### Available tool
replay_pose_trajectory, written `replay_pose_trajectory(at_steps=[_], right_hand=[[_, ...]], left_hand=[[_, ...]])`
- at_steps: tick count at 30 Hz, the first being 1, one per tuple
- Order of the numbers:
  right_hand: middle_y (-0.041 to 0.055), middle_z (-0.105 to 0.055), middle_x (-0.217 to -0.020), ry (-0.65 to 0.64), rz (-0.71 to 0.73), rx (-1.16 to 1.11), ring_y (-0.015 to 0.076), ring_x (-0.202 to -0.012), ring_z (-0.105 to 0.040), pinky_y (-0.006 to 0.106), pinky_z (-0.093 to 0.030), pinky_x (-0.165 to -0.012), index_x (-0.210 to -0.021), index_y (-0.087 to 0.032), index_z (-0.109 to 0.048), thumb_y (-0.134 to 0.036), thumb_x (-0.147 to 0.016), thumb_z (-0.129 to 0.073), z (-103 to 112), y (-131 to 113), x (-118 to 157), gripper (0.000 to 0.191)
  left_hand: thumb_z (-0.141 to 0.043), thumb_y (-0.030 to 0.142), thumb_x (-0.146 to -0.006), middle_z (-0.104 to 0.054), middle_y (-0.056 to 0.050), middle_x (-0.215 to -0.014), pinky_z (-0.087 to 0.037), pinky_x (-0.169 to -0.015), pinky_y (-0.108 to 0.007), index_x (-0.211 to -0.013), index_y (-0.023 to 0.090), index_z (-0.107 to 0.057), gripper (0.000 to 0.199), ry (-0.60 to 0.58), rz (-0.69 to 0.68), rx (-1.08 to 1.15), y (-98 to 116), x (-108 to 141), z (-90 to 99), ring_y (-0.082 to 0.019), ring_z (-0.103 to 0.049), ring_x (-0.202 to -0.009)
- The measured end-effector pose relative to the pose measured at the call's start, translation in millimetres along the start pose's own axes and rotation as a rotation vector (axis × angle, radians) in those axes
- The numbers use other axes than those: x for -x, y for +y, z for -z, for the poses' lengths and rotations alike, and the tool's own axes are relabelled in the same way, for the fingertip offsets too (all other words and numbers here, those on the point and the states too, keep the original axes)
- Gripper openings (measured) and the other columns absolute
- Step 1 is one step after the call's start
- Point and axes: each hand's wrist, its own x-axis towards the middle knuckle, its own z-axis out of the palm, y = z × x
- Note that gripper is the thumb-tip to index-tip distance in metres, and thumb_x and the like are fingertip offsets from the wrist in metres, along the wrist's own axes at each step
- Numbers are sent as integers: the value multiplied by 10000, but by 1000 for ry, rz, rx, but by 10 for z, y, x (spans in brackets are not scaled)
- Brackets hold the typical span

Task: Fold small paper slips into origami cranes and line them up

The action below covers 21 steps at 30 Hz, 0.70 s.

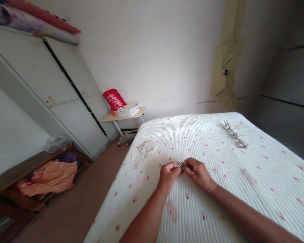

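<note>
Above the white ribbed bed cover with red dots, my left hand and my right hand meet, both with fingers pinched together. Between their fingertips sits a small pale object, too small to make out, and both hands grip it. Printed papers lie on the cover to the left, beyond my left hand. Farther off at the right, a row of small winged or leafy pieces rests on the cover, blurred in detail.
Behind the bed's left corner stands a small table with a red bag and a white box. A grey cabinet is at the left, near a low wooden shelf with an orange cloth or bag.
</note>
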Motion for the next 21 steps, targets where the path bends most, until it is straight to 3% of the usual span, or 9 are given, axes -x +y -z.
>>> replay_pose_trajectory(at_steps=[9, 17, 21], right_hand=[[-32, -511, -572, -107, -142, -335, 96, -506, -452, 202, -357, -473, -668, -182, -522, -243, -754, -462, 22, 28, -18, 121], [-16, -534, -599, -31, -115, -134, 119, -570, -489, 228, -380, -541, -638, -185, -527, -191, -719, -458, -40, 2, -6, 107], [-12, -540, -601, -11, -101, -104, 124, -570, -493, 230, -384, -534, -630, -186, -532, -192, -717, -455, -41, -9, -10, 116]], left_hand=[[-593, 242, -641, -589, -3, -552, -403, -525, -214, -613, 144, -604, 102, 6, -20, -62, 22, 1, 3, -121, -531, -529], [-519, 157, -630, -447, 46, -493, -289, -485, -192, -544, 161, -524, 87, 127, -166, -279, -56, 27, -60, -84, -396, -495], [-532, 155, -636, -517, 22, -554, -334, -541, -198, -576, 171, -560, 68, 188, -216, -307, -81, 26, -84, -114, -458, -572]])
